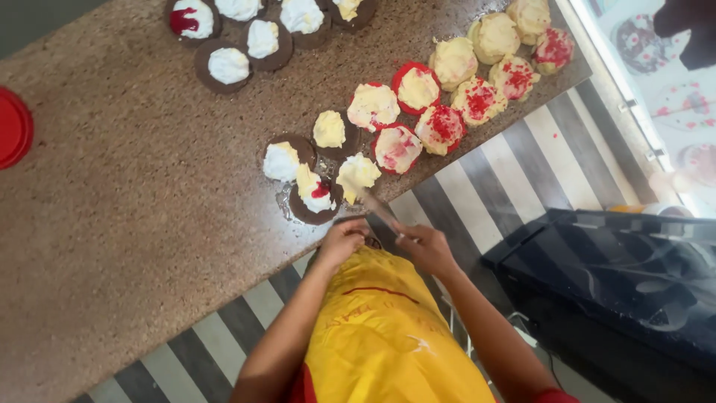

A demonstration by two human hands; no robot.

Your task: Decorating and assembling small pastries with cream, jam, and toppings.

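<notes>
- At the near edge of a speckled brown stone bench (pixel 134 224), a person in a yellow top works with both bare hands close together.
- The right hand (pixel 426 246) has its fingers curled around the handle of a thin metal spreading knife (pixel 379 207), blurred in the frame.
- The knife's tip touches a round dark-brown biscuit heaped with pale yellow cream (pixel 357 174), which lies just beside the bench edge.
- The left hand (pixel 341 241) sits at the bench edge, fingers curled in; what they pinch cannot be told.
- Just beside lies a dark-brown biscuit with white and yellow cream and a red dab (pixel 315 197).
- A line of cream-topped rounds splashed with red sauce (pixel 477 101) runs away to the far right.
- White-creamed dark biscuits (pixel 228 66) sit at the far side; a red round lid (pixel 13 127) shows at the left edge.
- Below the bench, a grey-and-white striped floor (pixel 514 179).
</notes>
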